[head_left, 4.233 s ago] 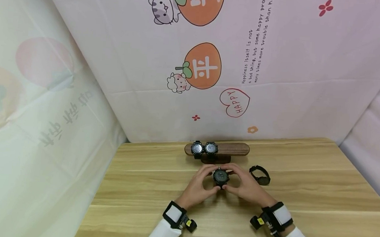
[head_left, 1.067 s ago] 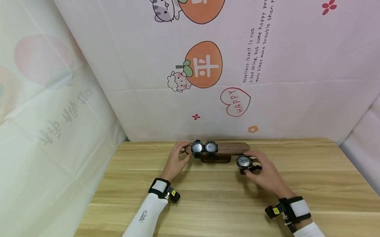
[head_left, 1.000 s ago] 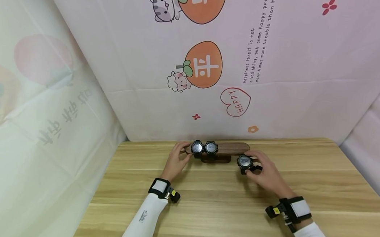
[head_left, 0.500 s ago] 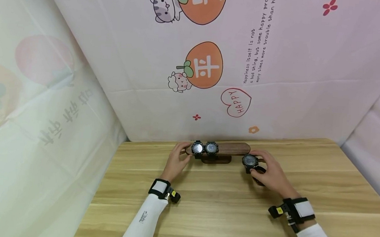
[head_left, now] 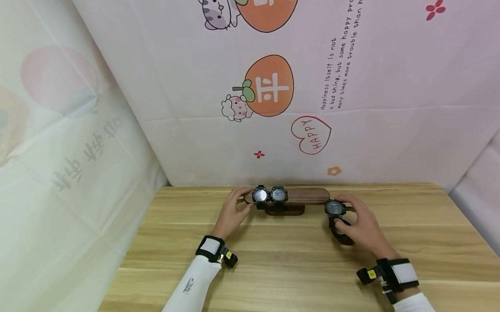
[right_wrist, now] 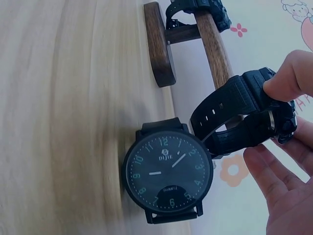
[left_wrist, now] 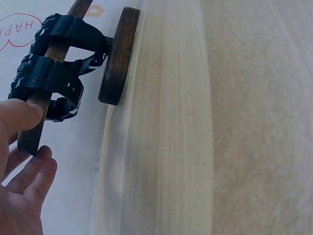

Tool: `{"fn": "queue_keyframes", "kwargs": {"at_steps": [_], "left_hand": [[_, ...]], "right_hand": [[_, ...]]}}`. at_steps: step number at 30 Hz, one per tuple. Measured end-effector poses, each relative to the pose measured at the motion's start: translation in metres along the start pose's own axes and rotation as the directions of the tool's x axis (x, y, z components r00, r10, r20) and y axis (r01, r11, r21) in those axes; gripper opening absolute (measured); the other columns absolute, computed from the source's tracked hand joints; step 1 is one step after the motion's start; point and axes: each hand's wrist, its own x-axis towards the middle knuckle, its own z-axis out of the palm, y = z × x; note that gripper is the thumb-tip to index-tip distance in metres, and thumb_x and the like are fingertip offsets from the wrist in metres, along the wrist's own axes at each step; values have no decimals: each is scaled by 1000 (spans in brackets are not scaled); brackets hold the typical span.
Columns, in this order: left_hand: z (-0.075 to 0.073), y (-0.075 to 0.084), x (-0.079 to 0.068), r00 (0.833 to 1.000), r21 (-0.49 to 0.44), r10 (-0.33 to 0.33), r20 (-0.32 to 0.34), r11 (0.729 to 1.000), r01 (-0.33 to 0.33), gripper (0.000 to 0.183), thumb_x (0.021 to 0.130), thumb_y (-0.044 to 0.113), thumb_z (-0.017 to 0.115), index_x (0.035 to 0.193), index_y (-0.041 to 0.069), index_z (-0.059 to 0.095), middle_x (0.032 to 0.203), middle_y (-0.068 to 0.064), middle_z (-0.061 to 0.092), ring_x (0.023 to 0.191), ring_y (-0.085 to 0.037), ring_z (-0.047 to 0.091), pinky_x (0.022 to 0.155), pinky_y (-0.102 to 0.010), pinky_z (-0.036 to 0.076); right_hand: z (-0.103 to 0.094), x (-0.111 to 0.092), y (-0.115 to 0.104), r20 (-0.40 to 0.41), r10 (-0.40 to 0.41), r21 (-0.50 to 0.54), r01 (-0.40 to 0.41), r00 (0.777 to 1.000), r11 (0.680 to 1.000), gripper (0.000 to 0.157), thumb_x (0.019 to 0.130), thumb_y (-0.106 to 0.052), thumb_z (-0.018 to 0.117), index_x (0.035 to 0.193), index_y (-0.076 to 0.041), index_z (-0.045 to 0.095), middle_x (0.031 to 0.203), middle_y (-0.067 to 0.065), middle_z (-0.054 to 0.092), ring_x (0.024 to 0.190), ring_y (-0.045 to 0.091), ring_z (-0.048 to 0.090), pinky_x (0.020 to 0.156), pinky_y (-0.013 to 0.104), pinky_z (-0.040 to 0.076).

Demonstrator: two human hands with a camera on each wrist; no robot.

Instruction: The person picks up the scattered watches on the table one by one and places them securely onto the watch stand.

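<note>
My left hand [head_left: 231, 213] holds the left end of a dark wooden watch stand [head_left: 309, 196], thumb on one side of the bar and fingertips under it in the left wrist view. Two black digital watches [left_wrist: 46, 73] are strapped side by side round the bar near that hand. My right hand [head_left: 363, 226] pinches a third black digital watch [head_left: 335, 208] by its case, right at the stand's right end. Its buckled strap [right_wrist: 230, 110] forms a loop that overlaps the bar's tip. Just below lies a black analog watch [right_wrist: 168, 171] with a round dial.
The stand's small foot [head_left: 284, 210] rests on the wood-grain table [head_left: 285, 282] near its back edge. A white printed cloth [head_left: 373, 111] hangs close behind, with more cloth at both sides.
Earlier both hands held the third watch in front of the stand. My left hand has since gone to the stand's left end; my right has carried the watch rightward to the bar's right end.
</note>
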Motion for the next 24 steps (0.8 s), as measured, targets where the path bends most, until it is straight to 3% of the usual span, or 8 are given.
{"fn": "queue_keyframes", "kwargs": {"at_steps": [4, 12, 19, 24], "left_hand": [[1, -10, -1, 1000, 18, -17, 20, 1000, 16, 48, 81, -9, 70, 126, -4, 54, 125, -25, 53, 112, -34, 54, 93, -44, 53], [6, -34, -2, 997, 17, -58, 43, 998, 57, 50, 83, 1, 72, 130, -1, 54, 130, -20, 53, 116, -21, 52, 97, -32, 51], [5, -16, -1, 1000, 5, 11, -9, 1000, -11, 49, 78, -11, 71, 124, -9, 54, 123, -27, 54, 110, -36, 55, 91, -46, 54], [0, -1, 0, 1000, 10, 4, 1, 1000, -4, 49, 79, -13, 69, 125, -5, 54, 124, -22, 54, 109, -40, 54, 92, -48, 53]], "right_hand": [[-5, 3, -14, -13, -3, -7, 3, 1000, 1000, 59, 73, 10, 73, 128, 4, 52, 126, 21, 54, 114, 35, 50, 86, 53, 50], [-3, 6, 15, -7, -2, 5, 2, 1000, 1000, 65, 73, 7, 75, 132, -2, 51, 130, 15, 54, 116, 28, 50, 88, 52, 50], [-3, 9, 19, -12, -14, 18, 14, 1000, 1000, 65, 73, 8, 74, 132, -2, 51, 129, 15, 54, 114, 28, 50, 87, 53, 52], [-3, 11, 19, -4, 6, -1, -6, 1000, 1000, 65, 75, 7, 73, 134, -3, 50, 131, 15, 53, 115, 28, 50, 88, 51, 51]]}}
